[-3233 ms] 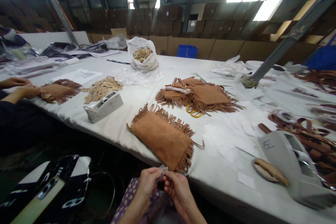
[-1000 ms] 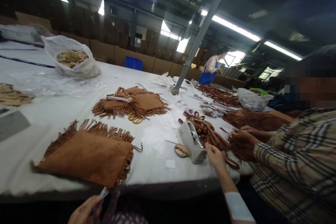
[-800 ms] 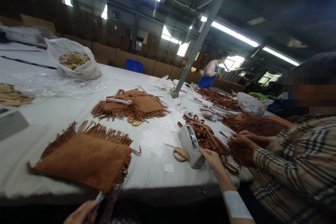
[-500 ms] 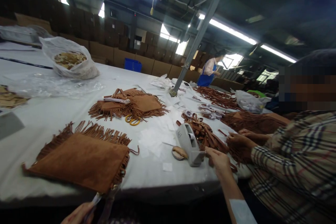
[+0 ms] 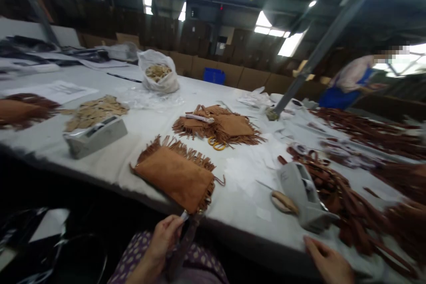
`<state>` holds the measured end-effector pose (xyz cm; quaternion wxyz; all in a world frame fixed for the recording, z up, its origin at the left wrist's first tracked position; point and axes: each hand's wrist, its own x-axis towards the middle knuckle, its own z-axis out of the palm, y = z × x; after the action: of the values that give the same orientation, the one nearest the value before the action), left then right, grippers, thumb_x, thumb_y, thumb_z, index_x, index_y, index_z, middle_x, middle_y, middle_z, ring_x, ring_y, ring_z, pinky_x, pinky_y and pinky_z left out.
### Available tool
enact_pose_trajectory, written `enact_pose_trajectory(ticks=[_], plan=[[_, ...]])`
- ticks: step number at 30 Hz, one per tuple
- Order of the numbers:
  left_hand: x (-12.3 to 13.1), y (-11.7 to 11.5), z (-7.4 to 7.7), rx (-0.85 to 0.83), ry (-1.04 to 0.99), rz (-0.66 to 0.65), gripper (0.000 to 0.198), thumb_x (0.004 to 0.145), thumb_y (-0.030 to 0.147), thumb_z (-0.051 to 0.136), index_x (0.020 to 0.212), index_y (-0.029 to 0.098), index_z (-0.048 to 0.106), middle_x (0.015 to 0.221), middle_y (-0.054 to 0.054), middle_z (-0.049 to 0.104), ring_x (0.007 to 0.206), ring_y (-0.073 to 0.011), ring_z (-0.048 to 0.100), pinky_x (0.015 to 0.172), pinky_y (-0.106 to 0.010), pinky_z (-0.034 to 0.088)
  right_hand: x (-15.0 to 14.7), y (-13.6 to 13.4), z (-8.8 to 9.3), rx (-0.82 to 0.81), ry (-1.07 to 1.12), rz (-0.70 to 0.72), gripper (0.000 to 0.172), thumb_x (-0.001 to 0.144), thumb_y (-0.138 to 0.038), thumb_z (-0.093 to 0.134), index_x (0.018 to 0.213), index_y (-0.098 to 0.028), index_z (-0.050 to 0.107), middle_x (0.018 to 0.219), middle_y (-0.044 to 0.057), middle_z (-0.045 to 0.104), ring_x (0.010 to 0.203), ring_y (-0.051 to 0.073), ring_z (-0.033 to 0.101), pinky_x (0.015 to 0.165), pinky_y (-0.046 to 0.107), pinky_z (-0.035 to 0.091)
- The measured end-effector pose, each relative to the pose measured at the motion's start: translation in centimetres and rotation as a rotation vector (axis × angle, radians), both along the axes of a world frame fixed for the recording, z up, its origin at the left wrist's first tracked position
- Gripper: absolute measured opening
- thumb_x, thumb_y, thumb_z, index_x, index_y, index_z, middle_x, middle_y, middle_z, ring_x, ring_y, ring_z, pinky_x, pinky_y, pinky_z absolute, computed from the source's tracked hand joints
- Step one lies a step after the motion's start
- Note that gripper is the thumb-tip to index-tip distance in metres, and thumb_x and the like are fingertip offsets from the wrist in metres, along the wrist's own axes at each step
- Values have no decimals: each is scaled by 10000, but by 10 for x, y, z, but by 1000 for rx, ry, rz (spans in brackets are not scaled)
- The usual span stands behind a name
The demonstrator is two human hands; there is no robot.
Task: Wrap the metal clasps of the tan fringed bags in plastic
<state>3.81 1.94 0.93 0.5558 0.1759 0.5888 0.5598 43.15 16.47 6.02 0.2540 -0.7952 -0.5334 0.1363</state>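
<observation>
A brown suede bag [image 5: 175,173] with fringed edges lies near the table's front edge. My left hand [image 5: 163,237] is closed on its strap [image 5: 188,235] just below the bag's lower corner, where a whitish wrapped bit shows between the fingers. My right hand [image 5: 329,259] is at the table edge, just below a grey tape dispenser [image 5: 304,195] and apart from it. Its thumb and forefinger are drawn together; blur hides what they hold, if anything. Left of that dispenser lies a pointed tool [image 5: 284,202] with a wooden handle.
More fringed bags [image 5: 233,125] lie behind, beside yellow-handled scissors [image 5: 216,143]. A second tape dispenser [image 5: 96,135] and tan pieces [image 5: 96,111] are on the left. Brown straps [image 5: 346,204] are heaped right. A plastic bag [image 5: 158,71], a metal post [image 5: 306,71] and a person [image 5: 353,80] are farther back.
The view has swung left, bringing in the second dispenser. My right hand has come away from the dispenser's end toward the table edge. My left hand still grips the strap.
</observation>
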Motion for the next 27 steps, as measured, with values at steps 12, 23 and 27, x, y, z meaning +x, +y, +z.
enact_pose_trajectory(ticks=[12,23,27], plan=[[-6,-6,5,135,509,1,359,807,490,543,726,158,656,621,7,597,596,-139,514,566,-223,381,-275,-73,3,-302,667,908,335,739,-465,619,662,-157,725,637,34,665,593,161,533,545,238,398],[-12,-9,2,159,579,-49,289,840,401,514,771,158,655,613,24,547,552,-117,441,541,-221,331,-292,-71,-30,-386,509,781,412,725,-462,583,477,-136,615,424,-3,517,421,91,405,413,217,255],[-13,-6,-6,198,371,-23,331,807,461,551,701,152,609,614,21,531,583,-119,443,558,-218,345,-293,-75,-41,-500,708,640,414,681,-518,633,492,-159,549,382,-23,481,350,76,374,380,215,239]])
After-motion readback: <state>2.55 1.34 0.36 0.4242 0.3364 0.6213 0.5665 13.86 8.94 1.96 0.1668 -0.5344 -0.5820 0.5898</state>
